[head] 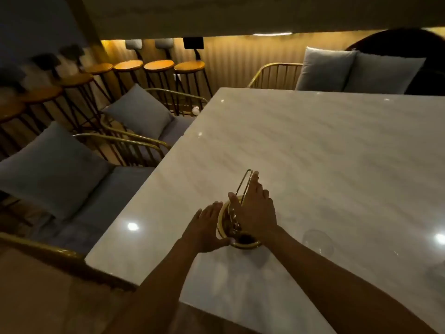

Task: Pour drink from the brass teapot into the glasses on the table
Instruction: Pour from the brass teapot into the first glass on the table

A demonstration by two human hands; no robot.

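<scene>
Brass teapot [237, 227] is sitting on the white marble table [325, 145], near its front left corner, with its thin looped handle [245, 186] rising up and away from the camera. No brand, label or writing is showing on it, and much of its body is hiding under the hands. The right hand [255, 210] is lying over the top of the pot, fingers stretched forward and loosely spread along the handle rather than curling round it. The left hand [204, 227] is pressing flat against the pot's left side, fingers open and thumb touching near the base. Just right of the right forearm, a clear glass [317, 242] is standing on the table, and a second glass [437, 273] is showing faintly at the right edge. Cushioned gold-framed chairs [134, 126] are lining the table's left side, with wooden bar stools [159, 65] standing behind them.
</scene>
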